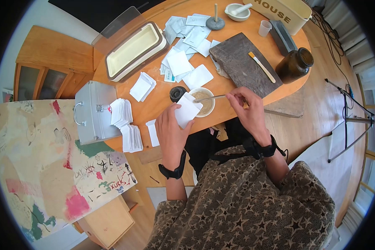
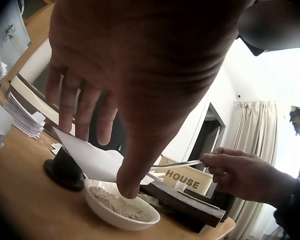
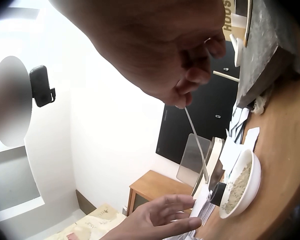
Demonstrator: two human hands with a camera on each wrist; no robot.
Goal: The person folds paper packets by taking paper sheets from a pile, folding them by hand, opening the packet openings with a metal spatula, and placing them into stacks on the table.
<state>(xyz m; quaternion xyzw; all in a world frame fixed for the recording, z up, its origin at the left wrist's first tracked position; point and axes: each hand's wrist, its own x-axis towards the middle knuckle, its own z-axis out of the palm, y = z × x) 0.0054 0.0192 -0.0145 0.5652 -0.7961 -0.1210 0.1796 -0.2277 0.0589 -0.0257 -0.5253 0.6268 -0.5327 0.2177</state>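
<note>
My left hand [image 1: 173,132] holds a white paper envelope [image 1: 186,111] between thumb and fingers, tilted beside the white bowl [image 2: 121,220] of pale, coarse powder [image 3: 238,189]. My right hand [image 1: 249,111] pinches the end of a thin metal spatula [image 1: 212,98]; its far tip is at the envelope's opening, over the bowl's edge. In the right wrist view the spatula [image 3: 197,142] slants down toward the envelope. A small black round dish [image 1: 177,94] stands left of the bowl. Whether powder lies on the spatula's tip, I cannot tell.
White envelope stacks [image 1: 131,137] lie at the left near a silver case [image 1: 96,112]. Behind are scattered packets [image 1: 195,36], a cream tray [image 1: 134,52], and a mortar [image 1: 237,16]. A dark slab [image 1: 241,62] with a brush [image 1: 262,68] and a brown jar [image 1: 295,66] stand at the right.
</note>
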